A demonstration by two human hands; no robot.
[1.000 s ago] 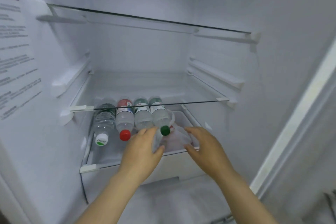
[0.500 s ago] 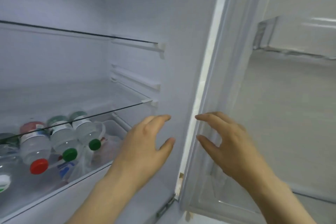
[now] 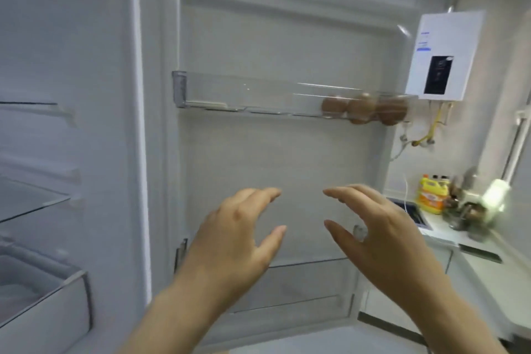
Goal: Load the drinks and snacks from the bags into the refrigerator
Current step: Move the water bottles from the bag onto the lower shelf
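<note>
Refrigerator [image 3: 66,66], white and boxy, stands open at the left, and its pale inner door panel [image 3: 273,52] fills the middle of the view. A clear plastic door shelf [image 3: 244,95] crosses that panel. The left hand [image 3: 235,241] and right hand [image 3: 382,236] hover in front of the door, each grip apart with fingers loosely spread, holding nothing. Brown eggs [image 3: 362,108] sit at the shelf's right end. No bags, drinks or snacks are in view (presumably off-frame). Drinks would likely be heavy and slick, best held round the body; snacks are probably light and crushable, best lifted by an edge.
</note>
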